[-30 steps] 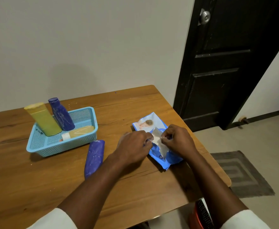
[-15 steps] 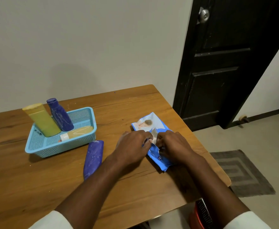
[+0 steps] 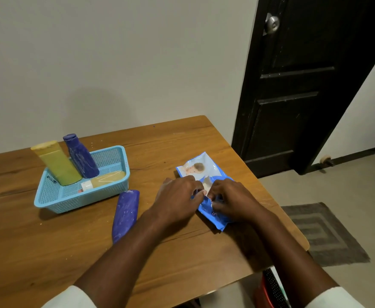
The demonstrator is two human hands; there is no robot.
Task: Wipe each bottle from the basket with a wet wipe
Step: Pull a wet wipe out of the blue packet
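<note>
A blue wet-wipe pack [image 3: 195, 168] lies on the wooden table [image 3: 171, 141] near its right edge. My left hand [image 3: 179, 198] and my right hand [image 3: 233, 200] both rest on the pack, fingertips pinched together at its white opening flap. A light-blue basket [image 3: 115, 185] at the left holds a yellow-green bottle [image 3: 57, 163] and a dark blue bottle [image 3: 81, 155], both leaning, and a small amber bottle [image 3: 104, 180] lying flat. Another dark blue bottle [image 3: 125, 214] lies on the table in front of the basket, left of my left hand.
A pale wall runs behind the table. A dark door [image 3: 304, 85] stands at the right, with a grey mat [image 3: 324, 232] on the floor below. A red and black object [image 3: 270, 290] sits under the table's right corner.
My right hand has slid left along the pack toward my left hand, and the two now meet over the flap. The bottles and basket have not moved.
</note>
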